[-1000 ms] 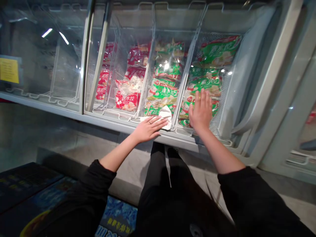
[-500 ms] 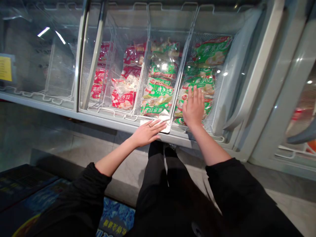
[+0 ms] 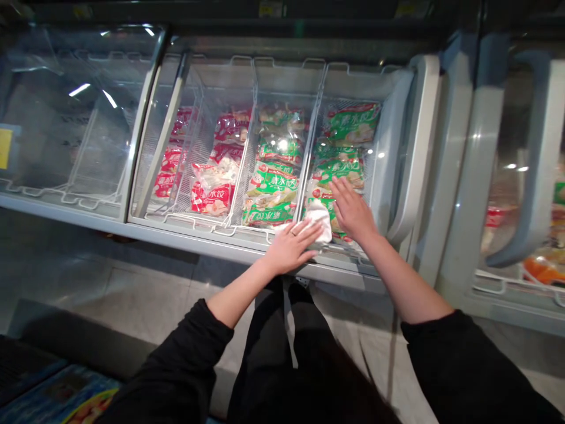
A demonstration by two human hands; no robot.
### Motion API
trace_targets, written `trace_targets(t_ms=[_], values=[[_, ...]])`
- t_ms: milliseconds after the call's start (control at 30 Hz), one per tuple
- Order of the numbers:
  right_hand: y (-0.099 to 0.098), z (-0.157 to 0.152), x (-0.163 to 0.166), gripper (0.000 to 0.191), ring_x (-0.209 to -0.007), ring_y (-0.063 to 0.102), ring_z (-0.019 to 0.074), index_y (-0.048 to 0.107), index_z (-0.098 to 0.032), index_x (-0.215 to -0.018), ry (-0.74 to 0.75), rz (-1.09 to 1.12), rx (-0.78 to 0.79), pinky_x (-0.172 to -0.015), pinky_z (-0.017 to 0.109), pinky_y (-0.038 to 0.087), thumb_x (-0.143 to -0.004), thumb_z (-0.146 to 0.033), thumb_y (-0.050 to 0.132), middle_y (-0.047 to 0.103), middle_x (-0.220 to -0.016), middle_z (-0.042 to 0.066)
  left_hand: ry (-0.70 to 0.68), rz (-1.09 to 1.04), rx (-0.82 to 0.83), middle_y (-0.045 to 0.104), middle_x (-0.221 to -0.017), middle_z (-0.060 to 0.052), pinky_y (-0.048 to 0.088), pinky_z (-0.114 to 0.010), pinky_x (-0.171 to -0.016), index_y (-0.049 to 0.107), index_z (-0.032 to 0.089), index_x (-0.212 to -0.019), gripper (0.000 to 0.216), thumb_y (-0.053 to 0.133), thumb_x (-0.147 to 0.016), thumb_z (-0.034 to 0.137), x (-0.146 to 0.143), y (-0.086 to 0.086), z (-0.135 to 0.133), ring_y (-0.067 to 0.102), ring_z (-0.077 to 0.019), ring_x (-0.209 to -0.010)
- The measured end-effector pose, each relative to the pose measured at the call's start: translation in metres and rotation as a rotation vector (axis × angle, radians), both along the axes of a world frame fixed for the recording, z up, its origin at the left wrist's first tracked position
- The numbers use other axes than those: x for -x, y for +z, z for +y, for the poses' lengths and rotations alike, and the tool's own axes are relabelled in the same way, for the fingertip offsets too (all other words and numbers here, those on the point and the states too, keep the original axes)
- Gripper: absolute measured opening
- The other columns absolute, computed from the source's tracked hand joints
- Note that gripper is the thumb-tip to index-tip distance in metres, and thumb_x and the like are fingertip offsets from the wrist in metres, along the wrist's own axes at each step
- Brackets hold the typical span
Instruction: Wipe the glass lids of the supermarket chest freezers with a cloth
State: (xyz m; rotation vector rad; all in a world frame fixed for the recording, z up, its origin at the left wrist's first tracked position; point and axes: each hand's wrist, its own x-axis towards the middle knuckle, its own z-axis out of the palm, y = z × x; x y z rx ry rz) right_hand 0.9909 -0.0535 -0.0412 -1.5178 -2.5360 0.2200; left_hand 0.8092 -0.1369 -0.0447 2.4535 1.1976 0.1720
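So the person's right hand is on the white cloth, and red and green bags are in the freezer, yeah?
Not quite: the head view shows the left hand, not the right hand, on the white cloth. The red bags and green bags are in the freezer, as you said.

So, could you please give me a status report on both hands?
Left hand flat on white cloth, at grey freezer rim. Right hand open, just right of cloth. Green plastic bags partly hidden behind it.

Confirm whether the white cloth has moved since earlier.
Yes: rightward along the freezer's front edge; the white cloth now reaches past the wire divider between the green packs.
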Motion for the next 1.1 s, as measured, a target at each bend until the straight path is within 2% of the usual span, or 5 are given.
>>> trace_targets(t_ms=[167,433,700,933,1100], values=[[-0.002,0.003,-0.011,0.049,-0.123,0.003,0.0163,0.015,-0.013,-0.128,-0.110,-0.036,-0.037,-0.101,0.040,0.011,-0.082,-0.024,0.029,0.011,-0.135,0.005,-0.460,-0.038,0.093,0.023,-0.130,0.009,0.014,-0.030,-0.100,0.022,0.031,-0.126,0.045,0.032,-0.082,0.038,0.043,0.004,0.017,0.016,-0.0130,-0.121],[-0.003,0.002,-0.009,0.048,-0.122,0.008,0.0171,0.019,-0.013,-0.128,-0.144,-0.002,-0.036,-0.100,0.039,0.015,-0.082,-0.020,0.030,0.016,-0.134,0.005,0.330,0.105,-0.119,0.008,-0.134,0.004,0.012,-0.037,-0.101,0.010,0.021,-0.130,0.048,0.023,-0.085,0.034,-0.005,0.005,0.040,0.003,-0.0170,-0.123],[-0.004,0.004,-0.014,0.047,-0.121,0.017,0.0186,0.026,-0.013,-0.126,-0.153,0.108,-0.039,-0.100,0.039,0.021,-0.079,-0.014,0.030,0.025,-0.131,0.007,-0.287,0.095,-0.076,0.015,-0.131,0.012,0.014,-0.029,-0.102,0.013,0.033,-0.127,0.049,0.032,-0.082,0.039,0.014,0.009,0.052,0.011,-0.0106,-0.122],[-0.007,0.006,-0.018,0.045,-0.120,0.019,0.0142,0.028,-0.015,-0.125,-0.164,0.157,-0.074,-0.102,0.034,0.021,-0.081,-0.016,0.024,0.027,-0.130,0.003,0.324,0.106,-0.251,0.017,-0.132,0.006,0.015,-0.042,-0.100,0.008,0.027,-0.129,0.044,0.019,-0.086,0.030,-0.004,0.016,0.117,0.010,-0.0168,-0.122],[0.003,0.035,-0.020,0.048,-0.120,0.019,0.0164,0.022,-0.019,-0.127,-0.278,0.148,-0.127,-0.099,0.040,0.025,-0.080,-0.015,0.024,0.025,-0.131,0.003,0.075,0.078,-0.215,0.018,-0.132,0.006,0.023,-0.037,-0.099,0.013,0.030,-0.129,0.051,0.028,-0.082,0.042,-0.037,0.010,0.076,0.010,-0.0161,-0.122]])
